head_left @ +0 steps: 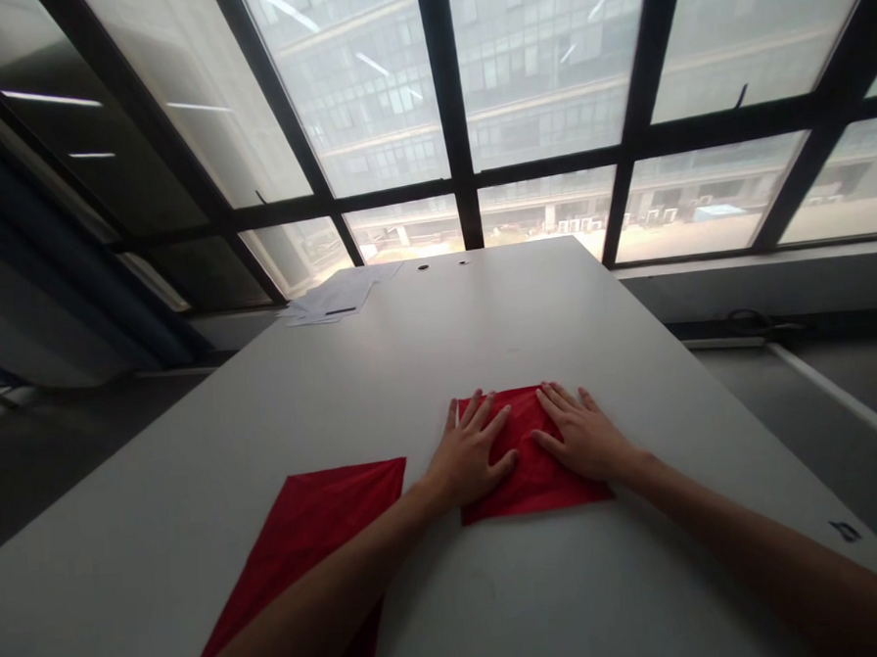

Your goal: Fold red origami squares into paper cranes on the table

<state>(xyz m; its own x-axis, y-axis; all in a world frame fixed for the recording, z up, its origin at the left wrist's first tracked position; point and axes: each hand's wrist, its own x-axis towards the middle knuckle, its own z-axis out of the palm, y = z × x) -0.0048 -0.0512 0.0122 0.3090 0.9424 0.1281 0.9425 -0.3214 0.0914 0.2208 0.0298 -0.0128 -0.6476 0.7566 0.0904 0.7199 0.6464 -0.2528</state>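
Observation:
A red cloth-like sheet (529, 476), roughly square and slightly creased, lies flat on the white table (453, 602). My left hand (469, 454) rests on its left side with the fingers spread, fingertips close to the far left corner. On the right side of the same sheet my right hand (582, 437) lies flat, also open, its fingertips at the far edge. A second, larger red sheet (308, 522) is spread on the table to the left. My left forearm crosses over it and hides part of it.
White papers (338, 295) with a dark pen-like stick (341, 311) lie at the table's far left corner. A small dark mark (845, 532) is near the right edge. Large framed windows (542, 68) stand beyond the table, and a dark blue curtain (57, 221) hangs at left.

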